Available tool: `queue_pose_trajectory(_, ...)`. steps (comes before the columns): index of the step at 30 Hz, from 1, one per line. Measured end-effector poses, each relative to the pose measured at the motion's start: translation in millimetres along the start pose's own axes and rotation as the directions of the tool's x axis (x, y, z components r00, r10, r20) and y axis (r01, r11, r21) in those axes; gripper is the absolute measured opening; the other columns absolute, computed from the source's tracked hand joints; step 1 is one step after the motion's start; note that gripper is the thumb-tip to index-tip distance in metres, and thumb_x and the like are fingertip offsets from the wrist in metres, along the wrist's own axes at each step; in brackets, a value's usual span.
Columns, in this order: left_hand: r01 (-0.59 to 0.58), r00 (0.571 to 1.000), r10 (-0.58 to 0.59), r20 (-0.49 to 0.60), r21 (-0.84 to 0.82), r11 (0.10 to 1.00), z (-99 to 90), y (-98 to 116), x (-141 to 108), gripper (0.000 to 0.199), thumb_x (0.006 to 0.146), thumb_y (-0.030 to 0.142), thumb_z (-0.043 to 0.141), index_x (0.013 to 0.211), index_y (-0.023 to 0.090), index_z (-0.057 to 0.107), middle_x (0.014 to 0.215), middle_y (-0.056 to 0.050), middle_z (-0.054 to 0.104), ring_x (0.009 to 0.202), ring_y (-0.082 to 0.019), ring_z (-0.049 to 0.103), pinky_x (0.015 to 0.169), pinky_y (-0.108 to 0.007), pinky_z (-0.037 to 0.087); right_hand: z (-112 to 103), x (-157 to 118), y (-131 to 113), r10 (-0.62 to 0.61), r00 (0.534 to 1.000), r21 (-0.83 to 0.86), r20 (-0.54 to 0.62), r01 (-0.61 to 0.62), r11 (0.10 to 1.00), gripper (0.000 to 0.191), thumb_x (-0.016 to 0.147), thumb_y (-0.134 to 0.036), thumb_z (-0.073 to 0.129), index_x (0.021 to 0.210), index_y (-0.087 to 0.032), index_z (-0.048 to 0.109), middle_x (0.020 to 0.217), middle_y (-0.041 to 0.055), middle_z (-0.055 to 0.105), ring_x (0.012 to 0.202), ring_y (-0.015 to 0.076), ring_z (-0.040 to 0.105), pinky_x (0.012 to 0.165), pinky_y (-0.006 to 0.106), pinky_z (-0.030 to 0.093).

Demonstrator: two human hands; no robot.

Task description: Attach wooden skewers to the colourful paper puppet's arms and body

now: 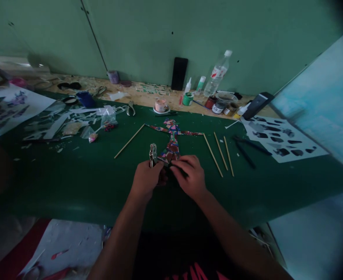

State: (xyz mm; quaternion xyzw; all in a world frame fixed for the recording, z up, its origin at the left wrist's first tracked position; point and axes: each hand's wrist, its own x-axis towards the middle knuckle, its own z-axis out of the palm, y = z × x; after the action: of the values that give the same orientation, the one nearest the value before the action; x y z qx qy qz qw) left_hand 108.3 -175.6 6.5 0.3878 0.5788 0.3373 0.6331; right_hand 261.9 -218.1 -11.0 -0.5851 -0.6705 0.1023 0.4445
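A colourful flat jointed figure [173, 138] lies on the green table with its arms spread. Thin wooden sticks meet the ends of both arms, the left stick [129, 141] and the right stick [213, 155]. My left hand [148, 177] is closed around a silver metal hand tool [152, 152] at the figure's lower end. Beside it, my right hand [190, 175] has its fingers bent together at the figure's lower edge; what they pinch, if anything, is too dark and small to tell.
Two loose sticks [221, 151] and black-handled pliers [247, 152] lie to the right, near a printed sheet [282, 140]. Paint jars [188, 98], a bottle [218, 74] and a phone [179, 74] stand along the back. Paper scraps and small bags [109, 118] cover the left.
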Motion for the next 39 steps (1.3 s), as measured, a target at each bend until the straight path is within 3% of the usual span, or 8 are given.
queue_pose_trajectory(2, -0.032, 0.999, 0.032, 0.006, -0.035, 0.999, -1.8, 0, 0, 0.022, 0.075, 0.035, 0.064, 0.068, 0.015, 0.058, 0.059, -0.002, 0.059, 0.051, -0.015, 0.061, 0.046, -0.027, 0.052, -6, -4, -10, 0.312, 0.948, 0.235, 0.057, -0.317, 0.919, 0.032, 0.089, -0.045, 0.052, 0.084, -0.018, 0.068, 0.076, 0.0066, 0.062, 0.069, 0.0178, 0.060, 0.058, 0.032, 0.048)
queue_pose_trajectory(4, -0.064, 0.997, 0.066, 0.026, -0.065, 0.996, -2.9, 0, 1, 0.025, 0.076, 0.038, 0.062, 0.066, 0.016, 0.057, 0.056, -0.001, 0.058, 0.050, -0.013, 0.059, 0.046, -0.024, 0.049, -8, -7, -22, 0.533, 0.772, 0.412, 0.347, -0.636, 0.652, 0.040, 0.088, -0.054, 0.050, 0.080, -0.017, 0.064, 0.065, 0.0034, 0.059, 0.051, 0.0141, 0.055, 0.041, 0.026, 0.040)
queue_pose_trajectory(7, -0.116, 0.992, 0.120, 0.042, -0.076, 0.990, -3.0, 2, 2, 0.027, 0.076, 0.037, 0.062, 0.061, 0.016, 0.055, 0.051, 0.001, 0.055, 0.045, -0.010, 0.053, 0.044, -0.021, 0.042, 1, -6, -33, 0.484, 0.552, 0.500, 0.680, -0.831, 0.244, 0.042, 0.083, -0.058, 0.054, 0.083, -0.016, 0.061, 0.071, 0.0036, 0.062, 0.049, 0.0123, 0.057, 0.037, 0.022, 0.038)
queue_pose_trajectory(12, -0.167, 0.984, 0.171, 0.055, -0.065, 0.984, -4.8, 6, 0, 0.027, 0.077, 0.034, 0.061, 0.058, 0.017, 0.052, 0.049, 0.003, 0.051, 0.043, -0.008, 0.048, 0.043, -0.020, 0.037, 26, 6, -35, 0.588, 0.562, 0.708, 0.582, -0.705, -0.027, 0.034, 0.073, -0.048, 0.071, 0.077, -0.019, 0.054, 0.061, -0.0068, 0.047, 0.045, 0.0049, 0.044, 0.036, 0.016, 0.029)
queue_pose_trajectory(18, -0.166, 0.980, 0.169, 0.106, -0.036, 0.985, -9.0, 6, 3, 0.024, 0.077, 0.033, 0.061, 0.062, 0.017, 0.052, 0.052, 0.003, 0.050, 0.042, -0.009, 0.047, 0.041, -0.021, 0.037, 27, 25, -31, 0.613, 0.563, 0.750, 0.554, -0.658, -0.074, 0.036, 0.069, -0.049, 0.073, 0.082, -0.018, 0.060, 0.069, -0.0018, 0.058, 0.051, 0.0090, 0.052, 0.037, 0.019, 0.034)
queue_pose_trajectory(24, -0.189, 0.974, 0.189, 0.123, -0.011, 0.982, -11.8, 4, 0, 0.028, 0.080, 0.036, 0.060, 0.063, 0.017, 0.049, 0.051, 0.005, 0.047, 0.040, -0.008, 0.044, 0.037, -0.020, 0.034, 28, 38, -21, 0.634, 0.452, 0.677, 0.627, -0.719, -0.157, 0.022, 0.072, -0.033, 0.071, 0.087, -0.017, 0.065, 0.065, -0.0005, 0.062, 0.048, 0.0096, 0.054, 0.037, 0.020, 0.037)
queue_pose_trajectory(30, -0.159, 0.984, 0.158, 0.082, 0.006, 0.987, -19.3, -1, -27, 0.041, 0.088, 0.056, 0.045, 0.089, 0.017, 0.058, 0.056, 0.001, 0.055, 0.047, -0.012, 0.052, 0.045, -0.022, 0.041, 39, 41, -24, 0.651, 0.581, 0.791, 0.489, -0.610, -0.049, 0.022, 0.068, -0.029, 0.076, 0.083, -0.015, 0.068, 0.070, 0.0021, 0.067, 0.060, 0.0128, 0.062, 0.052, 0.024, 0.049)
queue_pose_trajectory(39, -0.082, 0.993, 0.081, 0.083, 0.006, 0.997, -25.6, -16, -39, 0.042, 0.089, 0.055, 0.043, 0.089, 0.016, 0.059, 0.060, 0.002, 0.053, 0.050, -0.010, 0.047, 0.047, -0.020, 0.035, 55, 29, -24, 0.603, 0.777, 0.819, 0.179, -0.458, 0.347, 0.023, 0.070, -0.038, 0.075, 0.077, -0.016, 0.070, 0.071, 0.0020, 0.066, 0.062, 0.0150, 0.062, 0.061, 0.031, 0.051)
